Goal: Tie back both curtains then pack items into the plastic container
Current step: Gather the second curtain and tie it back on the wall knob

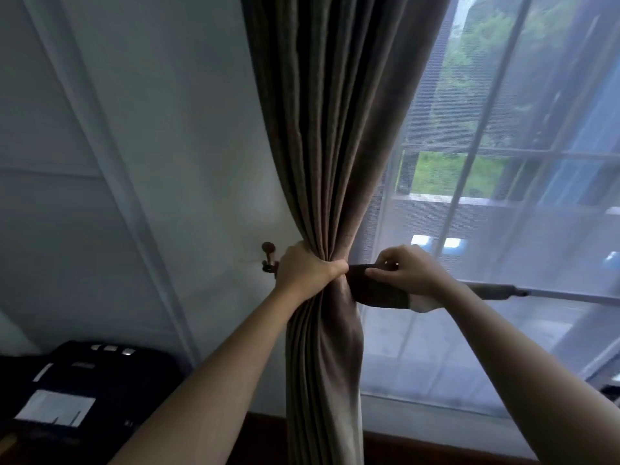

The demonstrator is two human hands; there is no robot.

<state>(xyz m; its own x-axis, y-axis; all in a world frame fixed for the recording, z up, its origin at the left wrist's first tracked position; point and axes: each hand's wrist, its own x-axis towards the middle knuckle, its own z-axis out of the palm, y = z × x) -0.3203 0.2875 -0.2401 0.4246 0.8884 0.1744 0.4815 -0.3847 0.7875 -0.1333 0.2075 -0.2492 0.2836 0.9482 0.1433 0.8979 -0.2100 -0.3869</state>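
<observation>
A brown pleated curtain (322, 129) hangs in the middle of the view, gathered tight at waist height. My left hand (305, 268) is closed around the gathered bunch from the left side. Just right of it, my right hand (407, 271) pinches a dark brown tie-back band (379, 290) that runs from the bunch toward the right, its pale end showing under my wrist. A small metal wall hook (268, 256) sticks out of the wall beside my left hand. The plastic container is not in view.
A sheer white curtain (503, 229) covers the window on the right, with a balcony behind it. A grey pole (536, 293) runs right behind my right forearm. A dark case (84, 391) lies at the lower left against the white wall (167, 162).
</observation>
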